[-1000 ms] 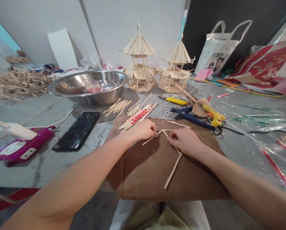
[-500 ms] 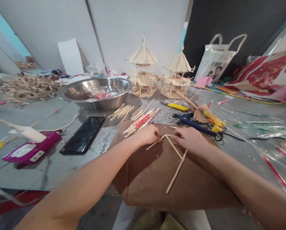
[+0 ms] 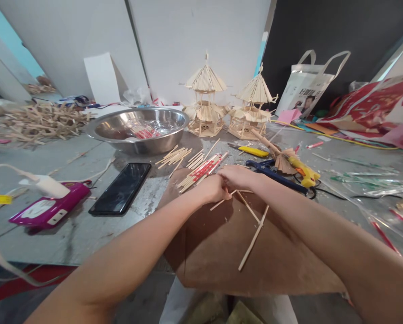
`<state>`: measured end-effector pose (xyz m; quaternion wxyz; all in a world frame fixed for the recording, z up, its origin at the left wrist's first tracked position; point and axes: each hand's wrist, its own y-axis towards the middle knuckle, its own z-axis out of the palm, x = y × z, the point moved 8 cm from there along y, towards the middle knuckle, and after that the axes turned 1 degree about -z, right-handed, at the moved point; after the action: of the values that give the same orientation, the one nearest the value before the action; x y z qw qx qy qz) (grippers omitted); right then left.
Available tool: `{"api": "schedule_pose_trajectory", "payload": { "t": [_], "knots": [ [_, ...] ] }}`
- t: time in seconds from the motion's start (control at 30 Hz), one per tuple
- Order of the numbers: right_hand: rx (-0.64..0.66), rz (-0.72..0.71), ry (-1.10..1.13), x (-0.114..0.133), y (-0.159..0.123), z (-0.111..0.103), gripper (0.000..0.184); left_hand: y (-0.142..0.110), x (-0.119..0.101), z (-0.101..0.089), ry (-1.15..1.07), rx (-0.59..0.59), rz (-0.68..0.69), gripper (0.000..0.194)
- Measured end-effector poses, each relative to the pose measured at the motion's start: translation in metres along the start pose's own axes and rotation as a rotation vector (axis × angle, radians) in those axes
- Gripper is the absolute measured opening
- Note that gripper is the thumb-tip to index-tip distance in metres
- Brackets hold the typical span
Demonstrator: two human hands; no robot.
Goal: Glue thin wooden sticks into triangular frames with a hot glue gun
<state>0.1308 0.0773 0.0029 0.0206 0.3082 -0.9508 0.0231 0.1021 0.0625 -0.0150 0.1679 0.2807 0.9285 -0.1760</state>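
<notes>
On a brown board [image 3: 218, 261] lies a frame of thin wooden sticks [image 3: 248, 207], joined at angles, with a thicker stick [image 3: 250, 247] running toward me. My left hand [image 3: 215, 188] is closed, its fingertips pinching down on one thin stick [image 3: 218, 205] at the frame's upper corner. Just beyond, my right hand [image 3: 238, 177] is bent over against the left fingers. Its fingertips are hidden, so what they hold cannot be made out. Loose sticks and a red-and-white packet of sticks [image 3: 204, 170] lie beside the left hand.
Behind stand two stick-built pagodas [image 3: 206, 119] [image 3: 250, 121] and a steel basin [image 3: 137, 146]. A yellow cutter [image 3: 253, 151], blue pliers [image 3: 272, 173] and a yellow glue gun [image 3: 304, 173] lie right. A phone [image 3: 120, 189] and purple power strip [image 3: 53, 207] lie left.
My right hand has moved left from the frame's corner to meet my left hand. The left hand stays by the thin stick. The view has shifted slightly.
</notes>
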Motion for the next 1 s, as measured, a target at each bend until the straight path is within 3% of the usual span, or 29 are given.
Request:
{"api": "schedule_pose_trajectory", "payload": {
  "t": [0.17, 0.3, 0.43, 0.6, 0.8, 1.0],
  "knots": [
    [0.034, 0.019, -0.016, -0.002, 0.001, 0.004, 0.016, 0.001, -0.001, -0.002, 0.004, -0.025, 0.009, 0.014],
    [-0.021, 0.14, -0.053, -0.017, -0.013, -0.004, 0.017, 0.002, 0.001, 0.0, -0.018, -0.007, 0.01, 0.015],
    [-0.097, 0.294, 0.002, -0.044, -0.043, -0.015, 0.016, 0.001, 0.009, 0.004, -0.072, 0.037, -0.071, 0.019],
    [-0.189, 0.422, 0.157, -0.062, -0.096, -0.021, 0.019, 0.0, 0.006, 0.003, -0.093, 0.048, -0.06, 0.017],
    [-0.175, 0.257, 0.333, -0.017, -0.138, -0.012, 0.025, 0.004, 0.007, 0.004, -0.093, 0.028, -0.054, 0.018],
    [-0.09, 0.113, 0.169, 0.032, -0.126, 0.001, 0.026, 0.004, 0.004, 0.003, -0.07, 0.015, -0.018, 0.02]
  ]
}}
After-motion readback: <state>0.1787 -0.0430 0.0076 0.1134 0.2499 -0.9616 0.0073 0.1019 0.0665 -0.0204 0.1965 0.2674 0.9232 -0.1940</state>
